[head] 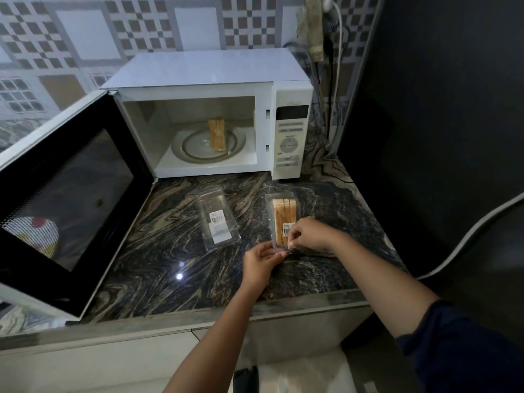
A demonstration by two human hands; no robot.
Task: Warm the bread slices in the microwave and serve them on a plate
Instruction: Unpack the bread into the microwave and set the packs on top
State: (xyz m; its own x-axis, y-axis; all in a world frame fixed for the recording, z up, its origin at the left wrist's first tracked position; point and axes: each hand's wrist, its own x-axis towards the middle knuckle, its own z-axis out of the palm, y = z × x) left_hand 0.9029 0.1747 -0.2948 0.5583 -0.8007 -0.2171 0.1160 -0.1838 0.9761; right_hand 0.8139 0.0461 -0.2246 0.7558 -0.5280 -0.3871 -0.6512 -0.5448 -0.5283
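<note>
1. The microwave door (65,199) stands swung open over the worktop's left edge.
2. In the microwave (209,72), at the back of the worktop (170,251), 2 bread slices (217,134) stand on edge, side by side, on a round plate (195,146), well apart from both hands.
3. An empty clear tray (218,219) lies mid-worktop, just left of the hands.
4. The left hand (261,265), near the front edge, has its fingers curled, and its fingertips pinch the near end of the bread pack (283,214).
5. That bread pack lies right of centre with slices on edge inside it. Its near end sits between the 2 hands.
6. The right hand (309,236) covers the pack's near right corner. Its thumb and fingers pinch the plastic there, close to the left fingertips.
</note>
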